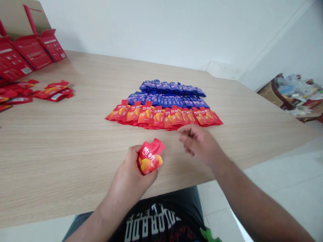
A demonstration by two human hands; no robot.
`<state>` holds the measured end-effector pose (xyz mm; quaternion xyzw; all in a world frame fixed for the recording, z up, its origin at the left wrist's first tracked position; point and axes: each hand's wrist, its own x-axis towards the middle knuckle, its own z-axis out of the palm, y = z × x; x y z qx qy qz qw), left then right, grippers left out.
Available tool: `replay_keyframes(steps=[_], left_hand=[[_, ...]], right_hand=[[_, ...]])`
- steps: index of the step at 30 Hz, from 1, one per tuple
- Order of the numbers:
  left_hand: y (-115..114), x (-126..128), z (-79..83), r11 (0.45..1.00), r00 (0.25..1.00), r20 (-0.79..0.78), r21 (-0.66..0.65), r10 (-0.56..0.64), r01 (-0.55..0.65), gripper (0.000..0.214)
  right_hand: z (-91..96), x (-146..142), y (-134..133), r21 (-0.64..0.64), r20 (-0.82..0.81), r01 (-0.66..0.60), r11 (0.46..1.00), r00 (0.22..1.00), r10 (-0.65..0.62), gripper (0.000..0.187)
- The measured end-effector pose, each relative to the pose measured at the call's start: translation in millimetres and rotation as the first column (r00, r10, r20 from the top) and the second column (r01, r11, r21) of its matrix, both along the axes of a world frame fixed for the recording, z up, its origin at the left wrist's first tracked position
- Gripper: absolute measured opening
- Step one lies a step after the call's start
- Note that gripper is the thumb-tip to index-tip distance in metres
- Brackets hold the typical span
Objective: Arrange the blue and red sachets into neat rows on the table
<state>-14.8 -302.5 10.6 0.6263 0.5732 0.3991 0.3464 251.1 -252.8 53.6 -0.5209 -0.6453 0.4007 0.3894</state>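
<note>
My left hand [137, 169] is closed around a red pouch [149, 160] with yellow fruit and white characters printed on it; whether more pouches lie behind it is hidden. To its right, my right hand [199, 143] hovers over the table, slightly blurred, its fingers loosely bent and apart with nothing visible in them. Its fingertips are close to the front edge of a row of overlapping red pouches [158, 117]. Behind that row lie two rows of blue pouches, a nearer row [166, 101] and a farther row [171, 86].
Loose red pouches [54, 91] lie in piles on the left of the wooden table [83, 144]. Behind them stand open red cartons [32, 50]. A white wall [164, 33] borders the table's far side. At the far right is a chair [280, 94] heaped with plastic bags.
</note>
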Motion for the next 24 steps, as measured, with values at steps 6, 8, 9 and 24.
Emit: replay_keyframes(steps=[6, 8, 9, 24], left_hand=[[-7, 7, -3.8, 0.906, 0.903, -0.418, 0.412, 0.098, 0.092, 0.046], [-8, 10, -0.8, 0.866, 0.879, -0.465, 0.477, 0.107, 0.147, 0.040], [-8, 12, 0.3, 0.855, 0.874, -0.474, 0.493, 0.108, 0.162, 0.040], [-11, -9, -15.5, 0.920, 0.908, -0.417, 0.335, -0.048, 0.202, 0.051]], right_hand=[[-32.4, -69, -83, 0.225, 0.004, -0.045, 0.973, 0.999, 0.045, 0.023], [-35.6, -74, -82, 0.239, -0.053, 0.034, 0.970, 0.998, -0.022, 0.024], [-36.1, -74, -80, 0.231, -0.071, 0.040, 0.972, 0.997, -0.024, 0.024], [54.9, 94, 83, -0.151, 0.116, 0.374, 0.915, 0.926, -0.359, 0.021]])
